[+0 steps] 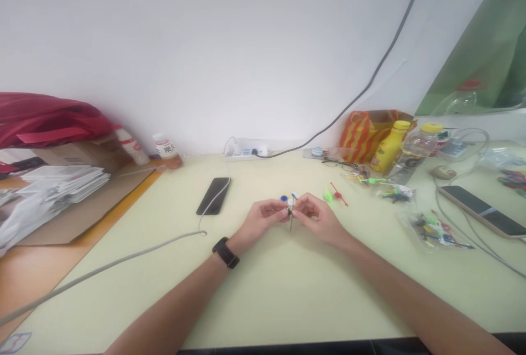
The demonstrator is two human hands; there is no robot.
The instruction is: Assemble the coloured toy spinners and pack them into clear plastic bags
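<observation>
My left hand point(265, 218) and my right hand point(319, 219) meet over the middle of the table, fingertips pinched from either side on a small black arrow spinner point(291, 223). Its thin dark pointer stands roughly upright between them, and the fingers partly hide its centre. Just behind the fingertips are a blue disc point(284, 198), a white disc point(291, 202) and a blue arrow tip point(294, 196); whether they join is hard to make out. To the right of my right hand lie a green spinner point(328, 195) and a red arrow spinner point(338, 195).
Clear bags of coloured spinners point(439, 232) lie at right, near a phone point(485, 210). Bottles point(390, 147) and a striped bag point(357, 136) stand behind. A black phone point(214, 196) and a grey cable point(123, 262) lie left. A power strip point(246, 150) sits against the wall.
</observation>
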